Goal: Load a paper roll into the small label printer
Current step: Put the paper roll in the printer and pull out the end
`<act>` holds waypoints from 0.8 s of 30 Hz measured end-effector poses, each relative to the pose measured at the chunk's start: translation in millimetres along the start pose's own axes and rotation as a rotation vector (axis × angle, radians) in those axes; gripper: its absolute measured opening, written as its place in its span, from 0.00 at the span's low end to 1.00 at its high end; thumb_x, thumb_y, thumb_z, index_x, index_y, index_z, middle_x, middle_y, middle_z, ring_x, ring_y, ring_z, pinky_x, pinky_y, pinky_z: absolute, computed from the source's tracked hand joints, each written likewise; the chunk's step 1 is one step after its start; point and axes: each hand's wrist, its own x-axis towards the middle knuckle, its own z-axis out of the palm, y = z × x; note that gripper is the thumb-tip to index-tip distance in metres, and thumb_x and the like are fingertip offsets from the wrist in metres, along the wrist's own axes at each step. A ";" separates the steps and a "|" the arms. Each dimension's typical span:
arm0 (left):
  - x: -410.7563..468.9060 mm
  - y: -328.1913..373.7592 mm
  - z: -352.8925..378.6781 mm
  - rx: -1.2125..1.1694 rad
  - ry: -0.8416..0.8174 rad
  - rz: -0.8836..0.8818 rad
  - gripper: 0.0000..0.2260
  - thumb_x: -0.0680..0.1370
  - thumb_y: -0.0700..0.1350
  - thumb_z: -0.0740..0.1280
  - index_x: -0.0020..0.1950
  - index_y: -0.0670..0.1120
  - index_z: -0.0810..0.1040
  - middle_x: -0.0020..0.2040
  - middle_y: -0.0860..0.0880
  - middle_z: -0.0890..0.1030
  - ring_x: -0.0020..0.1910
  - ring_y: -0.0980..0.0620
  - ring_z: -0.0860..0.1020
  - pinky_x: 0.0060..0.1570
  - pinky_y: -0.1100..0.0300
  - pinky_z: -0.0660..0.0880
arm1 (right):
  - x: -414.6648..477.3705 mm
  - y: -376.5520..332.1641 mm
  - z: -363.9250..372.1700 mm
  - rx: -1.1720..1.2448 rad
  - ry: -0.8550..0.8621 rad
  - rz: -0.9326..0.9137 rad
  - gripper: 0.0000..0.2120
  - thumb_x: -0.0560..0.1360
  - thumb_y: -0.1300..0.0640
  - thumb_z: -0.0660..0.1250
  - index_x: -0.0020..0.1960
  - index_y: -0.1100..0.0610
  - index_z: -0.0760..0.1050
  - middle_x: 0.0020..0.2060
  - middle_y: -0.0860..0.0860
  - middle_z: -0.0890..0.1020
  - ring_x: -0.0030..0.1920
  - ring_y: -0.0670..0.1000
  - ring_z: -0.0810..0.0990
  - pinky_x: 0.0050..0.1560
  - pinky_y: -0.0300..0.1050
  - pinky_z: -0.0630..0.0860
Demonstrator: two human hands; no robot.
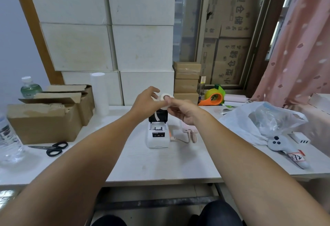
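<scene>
Both hands hold the roll [165, 100] above the open printer [158, 134]: left hand [146, 100] pinches its edge, right hand [184, 111] plugs the core, freeing the hanging tail for feeding.

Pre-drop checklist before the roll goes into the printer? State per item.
1. Printer lid open: ok.
2. Paper bay free of an old roll: ok, looks empty.
3. Paper roll held by left hand and right hand: ok.
4. Loose paper tail freed: ok, hangs down.
5. Roll over the bay: ok, above it.
6. Feed direction correct: cannot tell.
</scene>
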 end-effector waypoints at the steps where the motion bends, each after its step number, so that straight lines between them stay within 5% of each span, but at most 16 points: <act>1: 1.6 0.3 -1.8 -0.095 -0.018 -0.067 0.23 0.74 0.61 0.74 0.64 0.51 0.76 0.55 0.52 0.80 0.51 0.53 0.80 0.48 0.57 0.76 | 0.2 -0.1 -0.9 0.028 0.005 -0.008 0.17 0.71 0.54 0.82 0.52 0.63 0.84 0.43 0.55 0.84 0.39 0.48 0.83 0.44 0.38 0.85; 4: 6.5 2.2 -6.0 -0.342 -0.129 -0.247 0.22 0.78 0.63 0.69 0.58 0.45 0.79 0.55 0.45 0.83 0.49 0.48 0.82 0.57 0.52 0.79 | 0.1 -0.2 -1.7 0.079 -0.012 -0.020 0.16 0.72 0.54 0.81 0.54 0.63 0.83 0.43 0.55 0.85 0.40 0.47 0.84 0.46 0.38 0.85; 8: 8.6 4.2 -3.2 -0.471 -0.132 -0.255 0.16 0.78 0.52 0.73 0.56 0.39 0.82 0.50 0.42 0.86 0.41 0.50 0.86 0.46 0.57 0.82 | -3.6 -0.7 -1.2 0.109 -0.066 -0.024 0.12 0.75 0.56 0.79 0.53 0.62 0.84 0.41 0.54 0.88 0.40 0.47 0.85 0.50 0.39 0.85; 15: 6.6 0.3 -0.3 -0.516 -0.112 -0.267 0.19 0.72 0.47 0.80 0.58 0.39 0.82 0.54 0.37 0.87 0.52 0.40 0.87 0.61 0.45 0.81 | -11.9 1.4 -3.6 0.192 -0.067 -0.007 0.09 0.77 0.57 0.77 0.50 0.62 0.83 0.34 0.53 0.87 0.36 0.47 0.86 0.54 0.42 0.84; 18: 6.2 2.6 5.9 -0.354 -0.003 -0.281 0.22 0.68 0.52 0.81 0.58 0.46 0.80 0.53 0.42 0.86 0.50 0.44 0.86 0.55 0.48 0.83 | -11.8 2.8 -2.2 0.177 -0.044 0.014 0.11 0.76 0.53 0.77 0.52 0.61 0.83 0.42 0.56 0.87 0.41 0.49 0.86 0.56 0.44 0.84; 21: 0.8 7.8 8.3 -0.046 0.084 -0.186 0.25 0.70 0.55 0.77 0.64 0.49 0.77 0.55 0.47 0.81 0.47 0.47 0.82 0.40 0.57 0.76 | -7.4 0.6 0.1 -0.017 0.065 0.009 0.26 0.75 0.40 0.76 0.63 0.58 0.79 0.55 0.56 0.82 0.50 0.52 0.85 0.57 0.48 0.84; 24: -4.7 9.1 10.9 0.183 0.110 -0.069 0.29 0.72 0.59 0.75 0.68 0.49 0.71 0.53 0.48 0.78 0.49 0.45 0.80 0.44 0.51 0.80 | -1.8 -1.7 5.2 -0.343 0.258 -0.075 0.35 0.74 0.31 0.70 0.66 0.58 0.77 0.56 0.53 0.82 0.52 0.52 0.83 0.52 0.48 0.80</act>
